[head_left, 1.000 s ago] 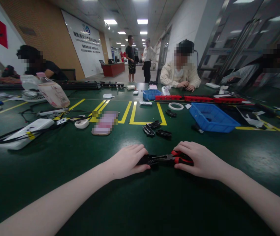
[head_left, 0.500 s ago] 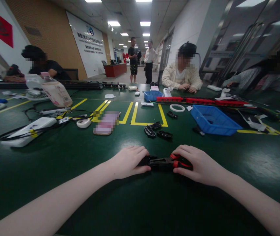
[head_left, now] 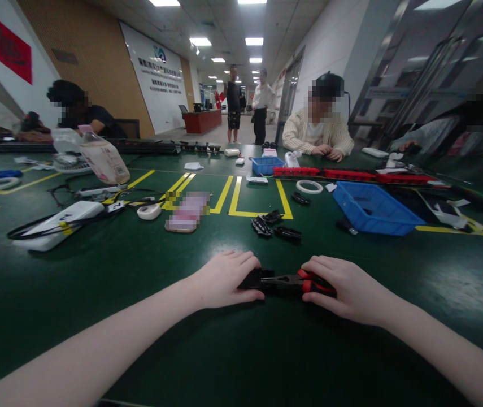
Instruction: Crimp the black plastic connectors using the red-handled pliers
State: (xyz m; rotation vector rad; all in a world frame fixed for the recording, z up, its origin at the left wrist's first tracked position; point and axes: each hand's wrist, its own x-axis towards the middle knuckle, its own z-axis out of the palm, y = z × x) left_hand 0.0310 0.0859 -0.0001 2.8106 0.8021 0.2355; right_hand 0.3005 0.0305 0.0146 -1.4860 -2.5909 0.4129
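Head view: left hand (head_left: pixel 224 280) is curled over a small black part (head_left: pixel 253 278), pinning it to the green counter (head_left: pixel 139 294) in front of the person. Right hand (head_left: pixel 343 285) is wrapped round the red-handled pliers (head_left: pixel 296 280), whose nose meets that part. Advised: keep the part flat, squeeze evenly, and hold fingertips off the nose.

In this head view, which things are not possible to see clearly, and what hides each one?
Head view only:
- black part: mostly under the left hand; shape unclear.
- pliers: red handles largely covered by the right hand; whether the tip bites the black part is too small to tell.
- pink flat object: blurred out.
- wall sign: lettering too small to read.
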